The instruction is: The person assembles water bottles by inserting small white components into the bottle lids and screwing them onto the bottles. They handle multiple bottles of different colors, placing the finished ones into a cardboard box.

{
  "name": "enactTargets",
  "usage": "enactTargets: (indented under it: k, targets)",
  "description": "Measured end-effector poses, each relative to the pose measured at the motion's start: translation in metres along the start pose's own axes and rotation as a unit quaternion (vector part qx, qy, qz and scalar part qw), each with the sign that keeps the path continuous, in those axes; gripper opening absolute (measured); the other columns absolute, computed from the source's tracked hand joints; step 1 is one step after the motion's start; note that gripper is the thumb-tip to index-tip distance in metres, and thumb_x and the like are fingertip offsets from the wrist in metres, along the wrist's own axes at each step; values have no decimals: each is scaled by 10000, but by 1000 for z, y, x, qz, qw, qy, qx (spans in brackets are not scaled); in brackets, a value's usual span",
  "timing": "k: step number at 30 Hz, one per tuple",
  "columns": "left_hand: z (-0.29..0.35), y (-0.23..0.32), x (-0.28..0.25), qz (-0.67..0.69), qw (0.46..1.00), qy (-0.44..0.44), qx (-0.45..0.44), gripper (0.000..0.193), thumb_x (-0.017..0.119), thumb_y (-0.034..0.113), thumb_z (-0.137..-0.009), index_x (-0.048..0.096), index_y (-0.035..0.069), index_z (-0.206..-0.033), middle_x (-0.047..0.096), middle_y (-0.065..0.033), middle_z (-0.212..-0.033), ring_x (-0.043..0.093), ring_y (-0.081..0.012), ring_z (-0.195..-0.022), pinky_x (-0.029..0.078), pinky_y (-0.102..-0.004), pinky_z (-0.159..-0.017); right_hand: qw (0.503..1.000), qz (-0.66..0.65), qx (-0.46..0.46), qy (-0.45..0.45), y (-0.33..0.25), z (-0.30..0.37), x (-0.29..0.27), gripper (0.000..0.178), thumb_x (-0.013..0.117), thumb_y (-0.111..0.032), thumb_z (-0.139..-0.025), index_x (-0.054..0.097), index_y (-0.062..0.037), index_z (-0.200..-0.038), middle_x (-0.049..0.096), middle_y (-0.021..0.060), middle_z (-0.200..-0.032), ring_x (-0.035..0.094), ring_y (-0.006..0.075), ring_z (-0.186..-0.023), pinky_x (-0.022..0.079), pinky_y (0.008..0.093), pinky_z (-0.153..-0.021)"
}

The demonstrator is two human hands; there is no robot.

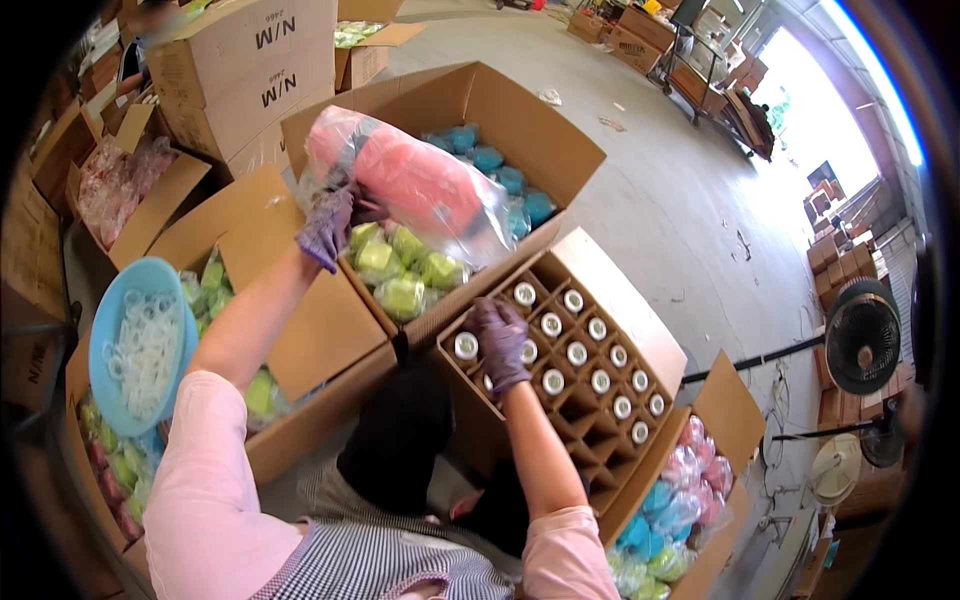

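My left hand (335, 222), in a purple glove, grips the near end of a long pink item in a clear plastic bag (415, 180). It is held up over a large open carton (560, 215) with bagged lime-green pieces (405, 275) and turquoise pieces (510, 185). My right hand (500, 340), also gloved, is closed at the left side of a carton with cardboard dividers (580, 425). White-and-silver round tops (577, 353) stand in many of its cells, while several near cells show no top. What the right fingers hold is hidden.
A light-blue basin (180, 340) of clear rings (143, 350) rests on cartons at left. Bagged coloured pieces (680, 490) fill a carton at lower right. Stacked cartons (245, 80) rise at back left; a black fan (862, 335) stands right. A loaded cart (715, 90) is farther off.
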State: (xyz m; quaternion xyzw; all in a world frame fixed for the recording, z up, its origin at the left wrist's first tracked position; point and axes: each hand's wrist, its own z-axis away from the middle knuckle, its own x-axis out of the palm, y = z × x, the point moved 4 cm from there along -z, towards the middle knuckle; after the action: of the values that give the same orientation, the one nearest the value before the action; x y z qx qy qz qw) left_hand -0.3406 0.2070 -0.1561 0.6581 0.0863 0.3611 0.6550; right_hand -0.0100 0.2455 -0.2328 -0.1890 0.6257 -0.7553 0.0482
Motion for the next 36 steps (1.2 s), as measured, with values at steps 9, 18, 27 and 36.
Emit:
enactTargets:
  k: [9, 18, 27, 36]
  targets:
    - [-245, -48, -4, -568, 706, 221, 360, 323, 578, 282, -908, 629, 67, -1145, 684, -246, -1011, 684, -402, -910, 539, -504, -795, 917, 342, -69, -196, 21, -24, 35, 192, 648, -155, -932, 693, -30, -1071, 692, 170, -999, 671, 335, -948, 531, 378, -853]
    - [-303, -188, -59, -599, 778, 179, 62, 433, 452, 213, -964, 562, -20, -1312, 604, -278, -1302, 622, -393, -1173, 517, -453, -973, 898, 379, 66, -213, 12, -13, -30, 216, 642, -172, -929, 685, -16, -1072, 684, 187, -1070, 660, 352, -1021, 518, 397, -904]
    - [-200, -116, 138, -768, 525, -13, 367, 200, 619, 87, -807, 668, 35, -994, 641, -175, -1028, 643, -330, -913, 537, -419, -804, 901, 381, 58, -200, 13, -22, -45, 208, 644, -149, -936, 665, -15, -1094, 675, 170, -1070, 651, 343, -1022, 515, 400, -900]
    - [-234, -292, 285, -836, 318, -428, 134, 261, 630, 294, -876, 762, 175, -1068, 722, -97, -1146, 675, -282, -1100, 548, -466, -873, 901, 396, -2, -176, 4, -20, -64, 234, 667, -184, -925, 653, -12, -1082, 659, 180, -1095, 639, 355, -1033, 512, 421, -906]
